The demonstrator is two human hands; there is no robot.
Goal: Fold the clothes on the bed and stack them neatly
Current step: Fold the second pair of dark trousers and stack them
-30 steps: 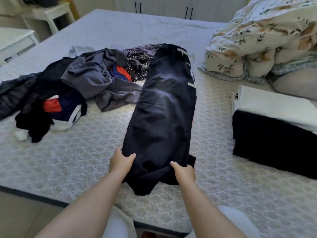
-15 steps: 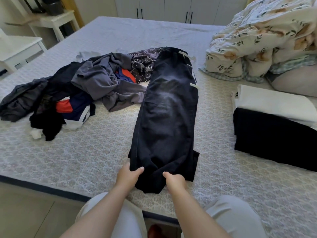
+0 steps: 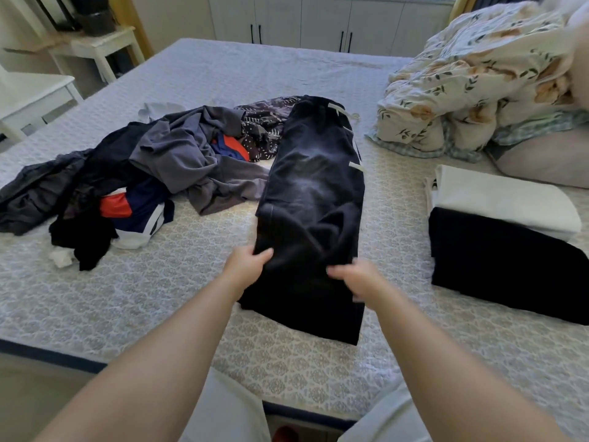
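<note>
Both hands grip the hem end of the dark trousers (image 3: pixel 314 199) on the bed (image 3: pixel 127 301) — left hand (image 3: pixel 247 261) pinching the edge, right hand (image 3: pixel 350 275) blurred but clutching cloth. Best carry that end up level, to meet the waistband squarely. Beyond, the unfolded heap (image 3: pixel 153 173) waits left, the folded stack (image 3: pixel 503 231) right. No readable labels anywhere.

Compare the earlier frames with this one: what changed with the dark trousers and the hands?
Both hands, left hand and right hand, have lifted the near end of the dark trousers and carried it up the bed, starting a fold. The unfolded pile and folded stack stayed put.
</note>
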